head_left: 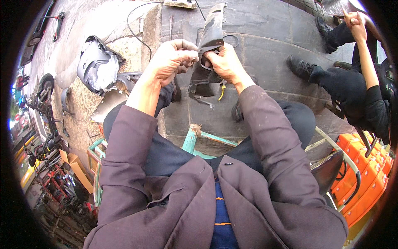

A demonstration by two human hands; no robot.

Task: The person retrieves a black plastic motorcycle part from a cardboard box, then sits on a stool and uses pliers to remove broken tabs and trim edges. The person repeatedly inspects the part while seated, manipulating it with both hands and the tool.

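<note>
A long, dark plastic panel [213, 29], which looks like a vehicle body part, stands raised in front of me between my knees. Its lower part is black, hollow and angular. My right hand [227, 64] is closed on the panel's right edge, the thumb pressed against its middle. Close against the left edge of the panel, my left hand [176, 60] has thumb and fingertips pinched together. Whatever is between those fingertips is too small to make out. A yellow-handled tool [222, 92] shows just below the panel, partly hidden.
Left on the ground lies a grey plastic shell [97, 66] with clear wrapping. A black cable [132, 28] curves beyond my left hand. Under me is a green metal frame [190, 139]. At right sits another person [352, 79]; orange plastic crates [358, 166] stand nearby.
</note>
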